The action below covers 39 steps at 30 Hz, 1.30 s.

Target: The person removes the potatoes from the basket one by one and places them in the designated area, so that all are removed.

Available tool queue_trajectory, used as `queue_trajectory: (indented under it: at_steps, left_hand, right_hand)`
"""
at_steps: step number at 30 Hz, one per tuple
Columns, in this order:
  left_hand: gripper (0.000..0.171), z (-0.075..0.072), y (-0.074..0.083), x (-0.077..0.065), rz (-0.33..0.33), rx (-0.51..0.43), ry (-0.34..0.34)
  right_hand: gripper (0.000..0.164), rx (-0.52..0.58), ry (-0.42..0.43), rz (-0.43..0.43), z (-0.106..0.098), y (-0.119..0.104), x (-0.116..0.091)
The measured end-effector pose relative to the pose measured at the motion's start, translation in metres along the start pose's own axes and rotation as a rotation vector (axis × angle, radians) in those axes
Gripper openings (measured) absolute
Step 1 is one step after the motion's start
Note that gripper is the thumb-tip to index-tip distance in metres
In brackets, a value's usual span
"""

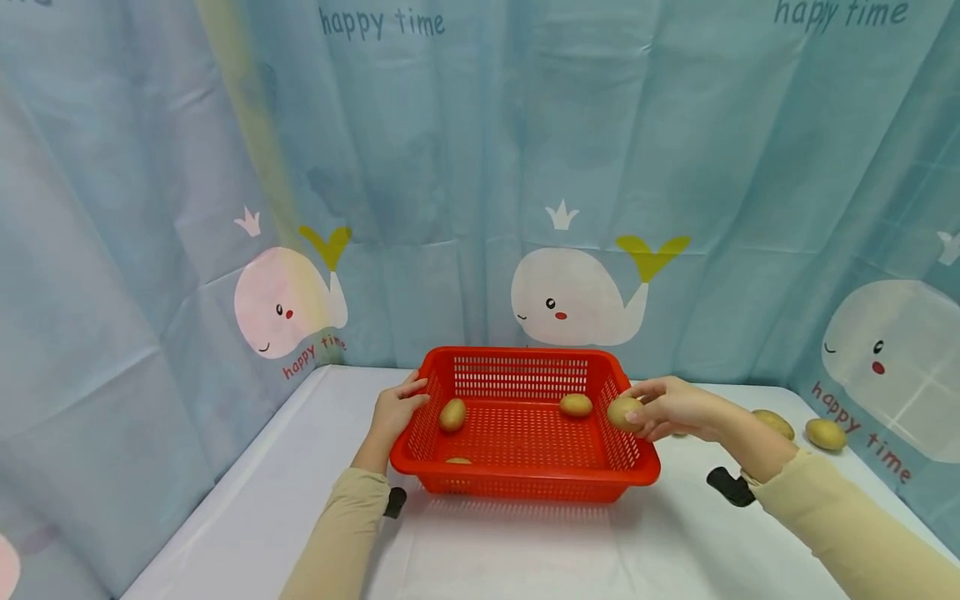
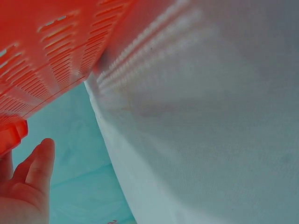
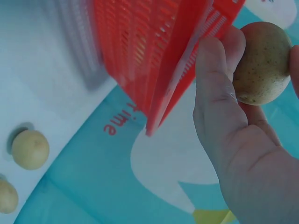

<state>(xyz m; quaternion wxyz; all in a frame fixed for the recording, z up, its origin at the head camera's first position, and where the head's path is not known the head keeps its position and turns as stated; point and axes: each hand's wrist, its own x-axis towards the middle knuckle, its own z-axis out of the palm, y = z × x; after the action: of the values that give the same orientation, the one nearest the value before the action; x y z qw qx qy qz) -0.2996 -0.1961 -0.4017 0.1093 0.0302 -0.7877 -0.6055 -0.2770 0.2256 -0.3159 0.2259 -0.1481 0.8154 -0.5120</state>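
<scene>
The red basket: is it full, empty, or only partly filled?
Partly filled: three potatoes are visible inside the red basket, with bare space around them.

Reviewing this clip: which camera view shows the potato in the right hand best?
The right wrist view: the potato appears large there, its speckled skin clear. The head view shows it small, partly covered by the right hand. The left wrist view doesn't show it.

The basket [image 1: 525, 474] is glossy plastic, the potatoes [image 1: 576, 406] smooth-skinned.
</scene>
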Motion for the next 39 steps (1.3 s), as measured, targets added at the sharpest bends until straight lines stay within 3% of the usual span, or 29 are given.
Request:
queue_trajectory:
  at_steps: [19,25,34,39]
  left_hand:
    - [0.040,-0.001,0.000,0.002,-0.009,0.017,0.005]
    - [0.039,0.000,0.001,0.001,-0.002,0.017,0.006]
    - [0.039,-0.001,-0.001,0.002,0.000,0.022,0.003]
    - [0.039,-0.001,-0.001,0.002,0.000,0.012,-0.002]
  right_hand:
    - [0.057,0.012,0.008,-0.020,-0.044,0.032,-0.026]
    - [0.055,-0.020,0.003,0.010,-0.054,0.046,-0.032]
    - [0.058,-0.057,0.087,0.106,-0.059,0.072,-0.036]
    - [0.051,-0.074,0.106,0.119,-0.061,0.086,-0.035]
